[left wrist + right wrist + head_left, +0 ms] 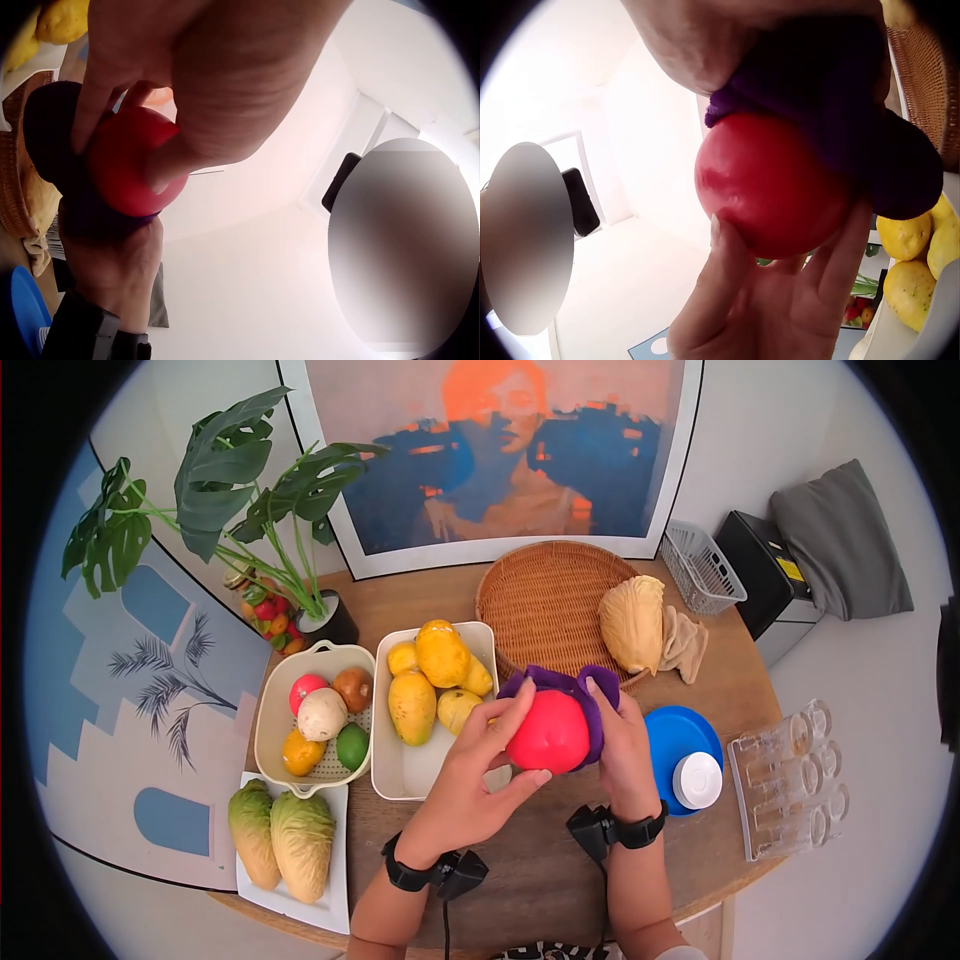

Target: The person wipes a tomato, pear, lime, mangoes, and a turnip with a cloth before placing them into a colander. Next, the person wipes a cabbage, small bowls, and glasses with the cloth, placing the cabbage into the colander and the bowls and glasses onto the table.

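Note:
A glossy red round fruit (550, 732) is held above the table in the middle of the head view. My left hand (478, 785) grips it from the left, thumb low on its front and fingers behind. My right hand (624, 750) holds a purple cloth (595, 725) against its right and far side. In the left wrist view, the red fruit (135, 161) rests between both hands, the cloth under it. The right wrist view shows the left thumb and fingers around the fruit (769, 187), with the purple cloth (840, 97) bunched over its top.
Left: a basket (263, 745) of mixed produce, a white tray (383, 760) of yellow fruits and a plate (341, 860) with cabbages. Behind: a wicker tray (550, 600). Right: a blue plate (668, 735) with a white lidded container (697, 780), and a glass rack (742, 810).

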A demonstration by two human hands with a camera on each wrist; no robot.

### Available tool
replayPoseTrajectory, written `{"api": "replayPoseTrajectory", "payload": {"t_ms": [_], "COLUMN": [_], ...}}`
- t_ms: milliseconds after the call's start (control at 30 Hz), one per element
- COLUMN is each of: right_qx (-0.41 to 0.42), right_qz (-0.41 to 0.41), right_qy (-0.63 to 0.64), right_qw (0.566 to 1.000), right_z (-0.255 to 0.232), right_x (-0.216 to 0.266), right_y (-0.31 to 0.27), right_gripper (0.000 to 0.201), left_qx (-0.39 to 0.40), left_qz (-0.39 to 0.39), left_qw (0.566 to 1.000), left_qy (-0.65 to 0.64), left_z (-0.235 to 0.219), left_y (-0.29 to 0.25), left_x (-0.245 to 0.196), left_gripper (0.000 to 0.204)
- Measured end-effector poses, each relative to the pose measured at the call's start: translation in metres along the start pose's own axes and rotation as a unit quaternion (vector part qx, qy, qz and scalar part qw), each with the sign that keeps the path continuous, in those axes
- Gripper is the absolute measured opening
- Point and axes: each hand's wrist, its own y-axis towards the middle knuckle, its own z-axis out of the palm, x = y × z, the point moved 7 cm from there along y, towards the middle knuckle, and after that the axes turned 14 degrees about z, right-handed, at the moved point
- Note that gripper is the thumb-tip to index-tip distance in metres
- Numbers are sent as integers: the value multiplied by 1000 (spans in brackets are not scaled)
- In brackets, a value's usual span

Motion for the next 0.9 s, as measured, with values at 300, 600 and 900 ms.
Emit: {"api": "replayPoseTrajectory", "payload": {"t_ms": [300, 600, 900], "right_qx": [119, 98, 115], "right_qz": [-17, -91, -57], "right_qy": [-105, -241, -148], "right_qw": [987, 961, 981], "right_z": [17, 18, 15], "right_x": [5, 10, 10], "right_y": [-9, -12, -11], "right_gripper": [47, 63, 31], "left_qx": [-113, -40, 12], "left_qz": [-36, 14, 69], "left_qw": [987, 996, 984], "left_qy": [-108, 77, 165], "left_z": [-14, -12, -12], "left_y": [-4, 3, 5], "left_x": [22, -1, -14], "left_gripper": [76, 74, 71]}}
